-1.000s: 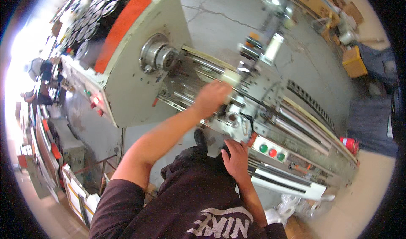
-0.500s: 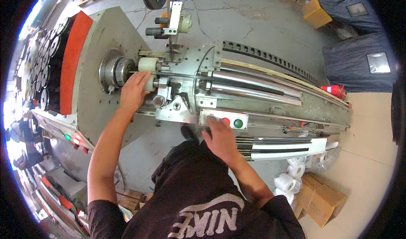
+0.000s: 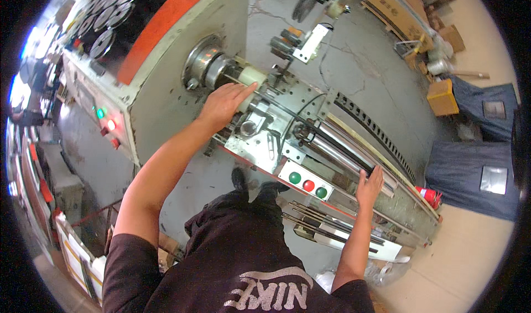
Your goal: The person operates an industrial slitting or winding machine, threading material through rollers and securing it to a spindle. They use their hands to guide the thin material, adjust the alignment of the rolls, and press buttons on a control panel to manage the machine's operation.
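Observation:
My left hand lies over a white roller beside the round metal chuck, its fingers stretched out. A thin dark rod runs from near the chuck, past these fingertips, along the machine bed. Farther right, my right hand is at the outer end of two shiny steel shafts, thumb and fingers apart. Whether it touches the rod or a shaft I cannot tell. Between my arms is a white button panel with two green buttons and a red one.
A grey machine housing with an orange edge stands left, lit lamps on its front. A bracket with a wheel rises behind the bed. Several dark rods lie on a white tray near me. A red fire extinguisher stands right.
My right hand has left the button panel and reached right to the shafts' outer end. My left hand stays at the white roller. The view has turned, so the machine now slants down to the right.

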A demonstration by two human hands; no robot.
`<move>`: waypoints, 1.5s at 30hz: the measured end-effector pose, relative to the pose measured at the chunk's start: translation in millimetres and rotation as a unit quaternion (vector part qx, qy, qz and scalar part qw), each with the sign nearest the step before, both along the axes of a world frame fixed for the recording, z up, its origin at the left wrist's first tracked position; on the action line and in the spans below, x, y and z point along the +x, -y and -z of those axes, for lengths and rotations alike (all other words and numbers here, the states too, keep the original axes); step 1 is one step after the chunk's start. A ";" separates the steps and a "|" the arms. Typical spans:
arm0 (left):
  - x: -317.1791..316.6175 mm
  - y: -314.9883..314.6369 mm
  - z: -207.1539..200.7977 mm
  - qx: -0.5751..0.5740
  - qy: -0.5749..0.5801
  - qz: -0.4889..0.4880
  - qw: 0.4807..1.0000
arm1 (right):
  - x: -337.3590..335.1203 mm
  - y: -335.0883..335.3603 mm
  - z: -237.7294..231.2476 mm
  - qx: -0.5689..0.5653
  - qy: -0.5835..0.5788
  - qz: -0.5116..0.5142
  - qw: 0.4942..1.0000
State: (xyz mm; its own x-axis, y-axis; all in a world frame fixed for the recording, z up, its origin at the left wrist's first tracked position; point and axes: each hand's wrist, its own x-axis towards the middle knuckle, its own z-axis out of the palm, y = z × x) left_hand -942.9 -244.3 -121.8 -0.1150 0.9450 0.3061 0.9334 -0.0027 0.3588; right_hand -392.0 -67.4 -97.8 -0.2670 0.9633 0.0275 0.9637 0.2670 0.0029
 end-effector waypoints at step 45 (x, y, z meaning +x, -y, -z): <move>-46.0 5.8 8.8 -0.086 -0.151 -0.096 0.980 | -97.3 39.4 -32.1 -0.035 0.051 -0.048 0.997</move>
State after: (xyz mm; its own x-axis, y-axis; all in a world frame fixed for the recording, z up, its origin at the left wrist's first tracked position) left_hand -988.9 -250.1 -130.6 -0.2247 0.9552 0.1925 0.9744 0.2198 0.0466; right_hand -489.3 -106.8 -65.7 -0.3563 0.9317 -0.0708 0.9292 0.3613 0.0774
